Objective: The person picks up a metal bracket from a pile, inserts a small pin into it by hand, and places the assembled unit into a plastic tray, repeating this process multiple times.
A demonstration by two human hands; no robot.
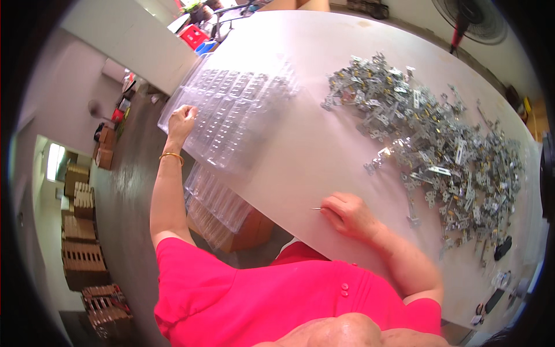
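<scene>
Right hand (pixel 345 214): grip closed on slim metal piece (pixel 316 209), right of clear tray (pixel 228 124). Left hand (pixel 182 120): grip curled at tray's left edge, perhaps steadying it, hold unclear. Metal parts (pixel 457 153): heaped on bench (pixel 300 165) right of tray, seemingly for reach.

On the table (pixel 300 168), trays (pixel 231 118) lie left, at the left hand (pixel 182 120), and parts (pixel 430 124) right, beyond the right hand (pixel 348 214), with a fan (pixel 477 20) behind and cartons (pixel 84 257) far left.

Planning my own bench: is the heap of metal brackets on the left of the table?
No, the heap of metal brackets lies on the right of the white table, apart from the clear plastic trays.
</scene>
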